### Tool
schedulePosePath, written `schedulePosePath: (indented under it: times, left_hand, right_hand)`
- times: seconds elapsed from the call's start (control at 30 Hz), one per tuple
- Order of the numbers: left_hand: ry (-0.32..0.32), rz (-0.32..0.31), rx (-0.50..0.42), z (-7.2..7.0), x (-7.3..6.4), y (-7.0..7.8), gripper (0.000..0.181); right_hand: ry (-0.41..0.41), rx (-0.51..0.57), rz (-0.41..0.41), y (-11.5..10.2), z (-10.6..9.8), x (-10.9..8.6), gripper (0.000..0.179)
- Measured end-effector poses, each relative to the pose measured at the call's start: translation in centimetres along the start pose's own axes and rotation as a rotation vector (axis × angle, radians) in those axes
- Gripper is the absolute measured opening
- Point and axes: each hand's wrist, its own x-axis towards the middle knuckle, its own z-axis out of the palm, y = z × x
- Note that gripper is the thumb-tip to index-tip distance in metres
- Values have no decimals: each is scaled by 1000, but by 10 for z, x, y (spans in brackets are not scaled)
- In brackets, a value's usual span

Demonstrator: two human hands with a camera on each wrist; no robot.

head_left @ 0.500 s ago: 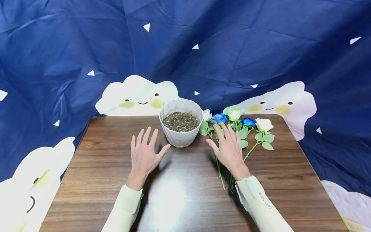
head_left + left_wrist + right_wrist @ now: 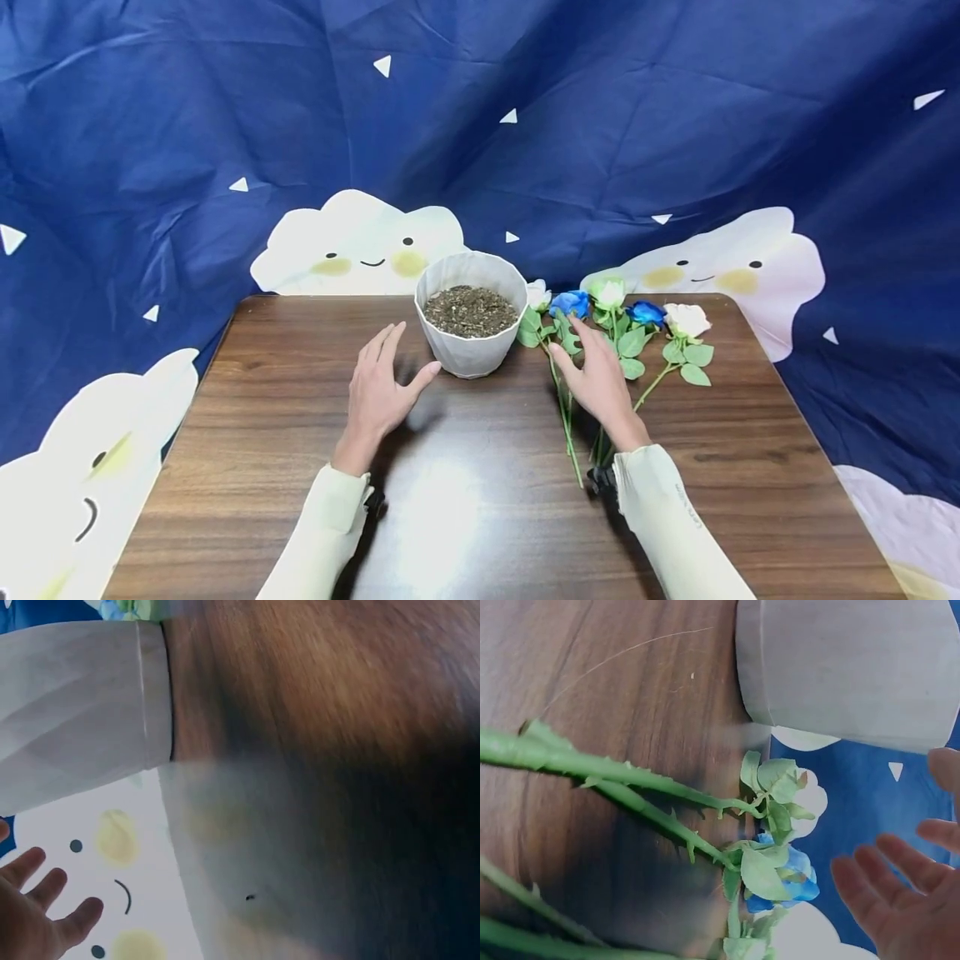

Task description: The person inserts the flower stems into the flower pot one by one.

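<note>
A white faceted flower pot (image 2: 471, 358) with dark soil (image 2: 471, 312) in it stands at the back middle of the table. Left of its base, my left hand (image 2: 377, 392) hovers with fingers extended and thumb toward the pot, holding nothing. My right hand (image 2: 600, 385) is over the stems of several roses, its fingers loosely bent and holding nothing. Two roses are blue, the left blue rose (image 2: 570, 303) just beyond my fingertips. A white rose (image 2: 687, 320) lies farthest right. In the right wrist view, thorny green stems (image 2: 667, 784) run below the open palm.
The brown wooden table (image 2: 270, 433) carries the pot and the roses. A blue cloth (image 2: 480, 150) with smiling clouds hangs directly behind the table's far edge. A black wrist strap (image 2: 600, 480) shows at the right cuff.
Both hands have turned from palm-down and spread to more edge-on, with the fingers closer together. The view has shifted slightly; the pot and roses stay in place.
</note>
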Motion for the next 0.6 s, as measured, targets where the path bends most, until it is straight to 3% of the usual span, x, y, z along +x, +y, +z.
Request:
schedulePosePath:
  times: [0.2, 0.6]
  left_hand:
    - [-15, -61, -167, 4, 6, 3, 79]
    - [-52, -167, -551, 10, 23, 5, 61]
  right_hand:
    - [-34, 167, 126, 7, 2, 6, 58]
    - [-91, 225, 234, 22, 20, 12, 50]
